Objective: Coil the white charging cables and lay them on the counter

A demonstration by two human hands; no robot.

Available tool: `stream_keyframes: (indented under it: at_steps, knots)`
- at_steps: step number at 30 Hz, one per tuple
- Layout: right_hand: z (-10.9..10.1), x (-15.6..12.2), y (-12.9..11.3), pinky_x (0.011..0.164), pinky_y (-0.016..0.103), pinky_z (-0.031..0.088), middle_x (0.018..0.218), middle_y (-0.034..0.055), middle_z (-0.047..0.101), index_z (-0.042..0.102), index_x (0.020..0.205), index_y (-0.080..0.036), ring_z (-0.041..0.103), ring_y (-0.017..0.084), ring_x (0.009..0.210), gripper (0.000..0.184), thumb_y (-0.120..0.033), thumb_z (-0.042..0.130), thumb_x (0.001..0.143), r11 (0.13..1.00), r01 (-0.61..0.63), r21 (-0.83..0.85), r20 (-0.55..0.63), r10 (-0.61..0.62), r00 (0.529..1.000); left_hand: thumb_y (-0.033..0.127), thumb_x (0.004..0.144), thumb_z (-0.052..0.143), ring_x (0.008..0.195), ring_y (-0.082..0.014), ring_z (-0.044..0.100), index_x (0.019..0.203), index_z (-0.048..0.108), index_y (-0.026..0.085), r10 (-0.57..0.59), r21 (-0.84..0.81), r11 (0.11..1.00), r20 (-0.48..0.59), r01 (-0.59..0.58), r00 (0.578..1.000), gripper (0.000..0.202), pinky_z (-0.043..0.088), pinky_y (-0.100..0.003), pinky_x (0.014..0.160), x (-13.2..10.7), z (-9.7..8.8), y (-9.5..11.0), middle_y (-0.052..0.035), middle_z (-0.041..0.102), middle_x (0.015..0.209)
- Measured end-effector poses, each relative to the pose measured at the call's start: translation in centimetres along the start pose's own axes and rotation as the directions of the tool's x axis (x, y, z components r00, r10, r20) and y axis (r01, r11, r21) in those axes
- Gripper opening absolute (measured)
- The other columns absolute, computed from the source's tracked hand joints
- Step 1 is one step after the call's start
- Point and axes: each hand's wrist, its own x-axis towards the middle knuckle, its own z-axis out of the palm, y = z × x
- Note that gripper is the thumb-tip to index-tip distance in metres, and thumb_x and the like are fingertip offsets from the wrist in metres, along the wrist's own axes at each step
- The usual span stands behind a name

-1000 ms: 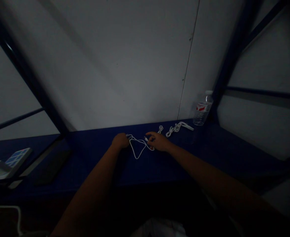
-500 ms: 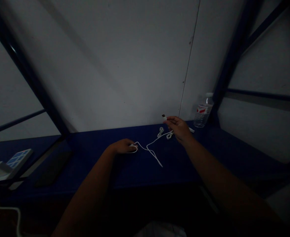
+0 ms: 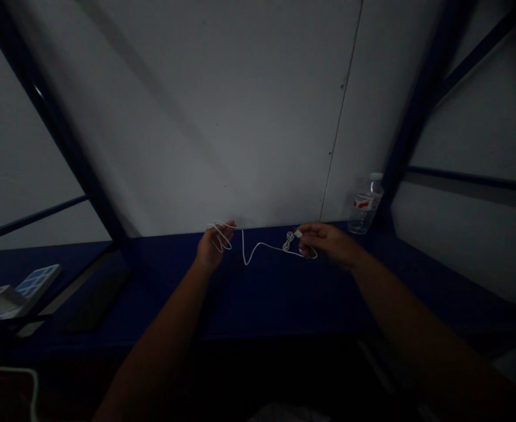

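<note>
A white USB cable [image 3: 260,244] runs between my two hands, sagging in the middle above the blue shelf. My left hand [image 3: 214,243] is raised near the back wall, with loops of the cable lying round its fingers and palm. In my right hand [image 3: 322,241] the white USB plug is pinched between thumb and fingers, and a small loop of cable hangs beneath. Just left of that hand lies a coiled white cable [image 3: 288,241] on the shelf, partly crossed by the held cable.
A clear plastic bottle [image 3: 366,205] with a red and white label stands at the shelf's back right. A dark flat object [image 3: 97,302] lies on the left of the blue shelf [image 3: 249,310]. Farther left are a blue-patterned box [image 3: 38,282] and a white object [image 3: 0,300].
My left hand has risen from the shelf and turned, cable loops now round its fingers. My right hand has lowered slightly with the plug. The slack cable has lifted off the shelf.
</note>
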Motion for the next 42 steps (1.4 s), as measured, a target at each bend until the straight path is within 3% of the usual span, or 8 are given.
stream_keyframes:
  at_steps: [8,12,16,21,28,34,38,42]
  knots:
    - [8.3,-2.8,-4.8,0.061,0.029,0.052,0.069,0.0019,0.066,0.059,0.088,-0.019,0.066,0.017,0.067,0.036,-0.048,0.072,0.073,0.978,0.194,0.070,0.445,-0.205,0.872,0.046,0.086,0.032,0.038,-0.0116,0.041,0.092,0.053,0.020,-0.330,-0.046,0.941,0.106,0.336,0.938,0.034,0.039,-0.025,0.044,-0.3,-0.2,0.0,0.0049,0.039,0.047]
    - [8.2,1.3,-6.9,0.060,0.027,0.053,0.085,0.0017,0.068,0.055,0.094,-0.024,0.066,0.014,0.068,0.031,-0.050,0.064,0.080,0.914,0.406,0.007,0.039,-0.406,0.913,0.063,0.086,0.038,0.036,-0.0069,0.022,0.096,0.058,0.018,-0.466,0.103,0.879,0.392,0.466,0.793,0.050,0.021,-0.019,0.036,-1.0,0.0,0.0,0.0074,0.027,0.048]
    - [6.1,5.6,-6.2,0.063,0.028,0.057,0.094,0.0020,0.067,0.053,0.103,-0.026,0.066,0.013,0.071,0.028,-0.045,0.060,0.084,0.820,0.524,-0.228,-0.375,-0.571,0.730,0.084,0.077,0.017,0.038,-0.0051,0.015,0.096,0.063,0.011,-0.526,0.209,0.841,0.534,0.499,0.662,0.088,0.017,-0.019,0.035,-1.7,0.0,0.2,0.0073,0.023,0.049]
    - [2.5,7.1,-3.4,0.059,0.029,0.058,0.090,0.0037,0.066,0.056,0.102,-0.020,0.066,0.014,0.064,0.030,-0.041,0.064,0.082,0.734,0.450,-0.509,-0.518,-0.679,0.520,0.085,0.075,0.011,0.038,-0.0058,0.016,0.094,0.065,0.008,-0.569,0.209,0.797,0.573,0.567,0.590,0.095,0.017,-0.020,0.034,-1.4,-0.2,0.0,0.0062,0.024,0.049]
    - [-1.9,7.6,-1.5,0.052,0.026,0.055,0.090,0.0057,0.068,0.054,0.110,-0.018,0.066,0.015,0.061,0.033,-0.039,0.061,0.085,0.731,0.337,-0.593,-0.562,-0.676,0.477,0.080,0.078,0.028,0.039,-0.0062,0.016,0.097,0.066,0.006,-0.615,0.321,0.775,0.582,0.544,0.532,0.085,0.015,-0.021,0.034,-1.7,-0.4,0.3,0.0051,0.027,0.048]
    - [-3.6,6.8,-1.1,0.067,0.032,0.053,0.087,0.0070,0.071,0.062,0.105,-0.018,0.067,0.018,0.067,0.026,-0.033,0.059,0.085,0.516,0.113,-0.849,-0.380,-0.746,0.547,0.063,0.060,0.075,0.040,-0.0041,0.026,0.082,0.063,0.012,-0.443,0.320,0.896,0.625,0.307,0.643,0.056,0.022,-0.019,0.038,-2.0,-1.1,0.3,0.0061,0.036,0.050]
    - [-3.3,5.4,-1.6,0.065,0.032,0.050,0.080,0.0054,0.072,0.067,0.100,-0.019,0.066,0.019,0.064,0.025,-0.034,0.062,0.081,0.415,0.204,-0.887,-0.109,-0.617,0.780,0.051,0.078,0.066,0.052,-0.0089,0.051,0.075,0.057,0.014,-0.267,0.149,0.960,0.243,0.236,0.932,0.038,0.040,-0.020,0.050,-0.6,-0.8,-0.6,-0.0006,0.055,0.061]
    - [0.0,3.0,-2.6,0.063,0.030,0.049,0.075,0.0033,0.071,0.070,0.085,-0.021,0.064,0.017,0.063,0.016,-0.035,0.066,0.078,0.452,0.475,-0.755,0.339,-0.350,0.873,0.056,0.084,0.055,0.059,-0.0135,0.060,0.089,0.054,0.016,-0.343,0.070,0.937,0.007,0.342,0.939,0.041,0.045,-0.025,0.053,0.3,-0.6,-1.3,-0.0079,0.066,0.081]
